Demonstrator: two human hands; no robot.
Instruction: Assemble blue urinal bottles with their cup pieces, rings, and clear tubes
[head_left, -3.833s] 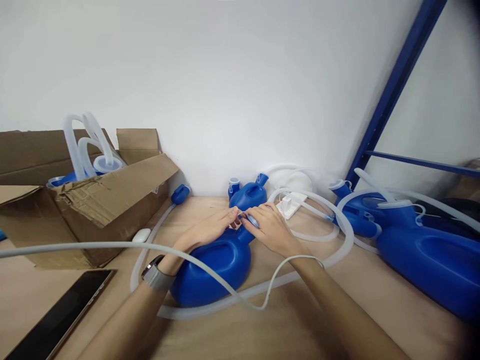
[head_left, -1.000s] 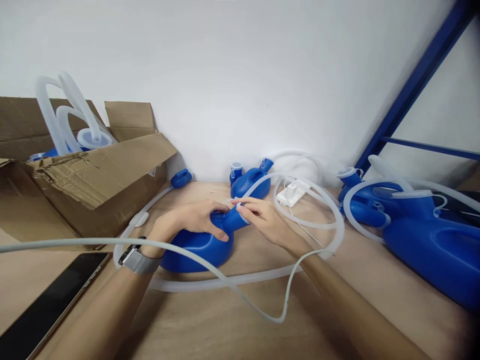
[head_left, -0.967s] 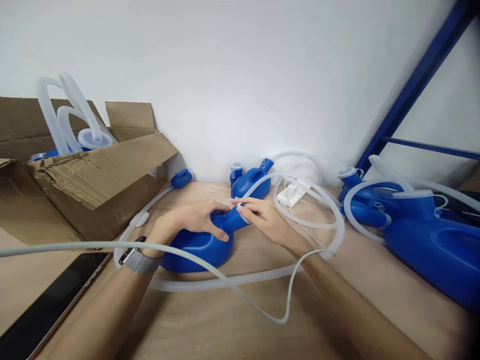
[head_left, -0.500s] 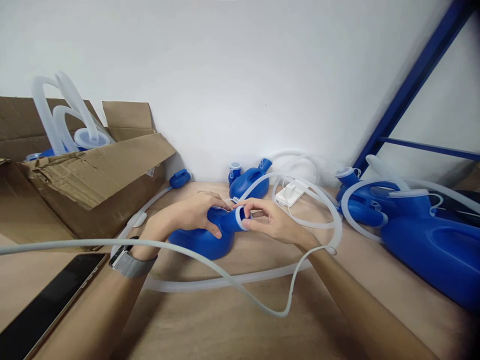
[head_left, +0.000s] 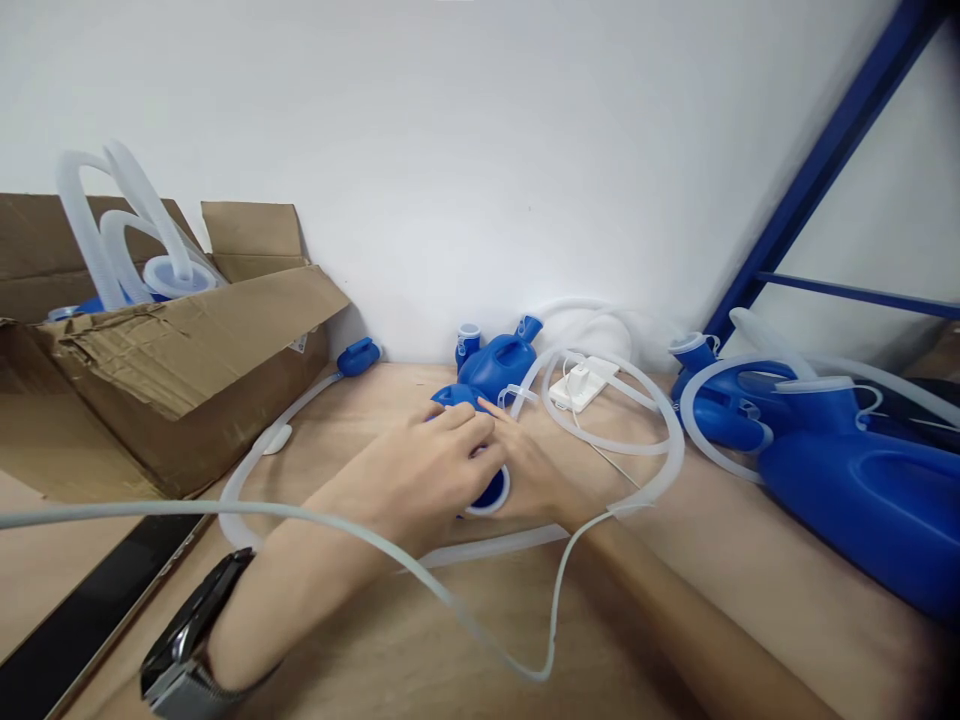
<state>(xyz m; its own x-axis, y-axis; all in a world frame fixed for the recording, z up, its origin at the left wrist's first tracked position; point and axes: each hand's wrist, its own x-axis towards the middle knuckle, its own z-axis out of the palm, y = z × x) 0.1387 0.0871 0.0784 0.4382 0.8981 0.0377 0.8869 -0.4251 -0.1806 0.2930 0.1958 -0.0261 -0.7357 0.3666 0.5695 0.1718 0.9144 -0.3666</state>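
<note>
My left hand [head_left: 424, 475] wraps over a blue plastic bottle [head_left: 454, 397], which is turned so its round white-rimmed mouth [head_left: 491, 494] faces me. Most of the bottle is hidden under that hand. My right hand [head_left: 529, 470] grips the neck from the right side, fingers closed around it. A translucent white hose [head_left: 645, 415] loops on the wooden tabletop [head_left: 450, 640] around both hands. A thin white cable [head_left: 555, 600] hangs across my forearms.
An open cardboard box [head_left: 172, 370] with hoses and blue bottles stands at the left. More blue bottles lie at the back [head_left: 499, 360] and at the right [head_left: 862, 470]. A white charger [head_left: 581, 383] sits behind the hose. A dark tablet [head_left: 75, 640] lies at the lower left. A blue shelf post [head_left: 817, 170] rises on the right.
The bottle has been turned from lying sideways to pointing its mouth toward me. My left hand has moved over its top, and both arms have drawn closer.
</note>
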